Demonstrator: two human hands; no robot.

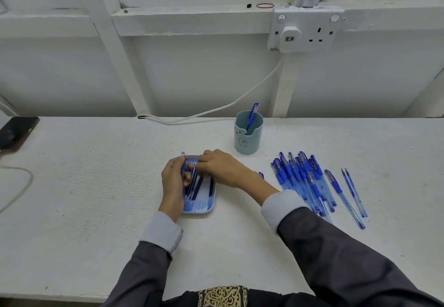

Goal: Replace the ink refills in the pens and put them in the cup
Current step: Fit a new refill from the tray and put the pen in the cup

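Observation:
A small blue tray (208, 208) in the middle of the white table holds several thin ink refills (197, 190). My left hand (173, 181) is over the tray's left side and grips a blue pen barrel (183, 162) that points away from me. My right hand (222, 166) reaches over the tray's far end, fingers curled down on the refills; what they pinch is hidden. A teal cup (248, 136) stands behind the tray to the right with one blue pen (252, 114) in it. A heap of blue pens (302, 179) lies at the right.
Two loose refills (354, 192) and a single pen (343, 201) lie right of the heap. A dark phone (16, 131) sits at the table's far left edge. A white cable (216, 109) runs from the wall socket (304, 30) down to the table.

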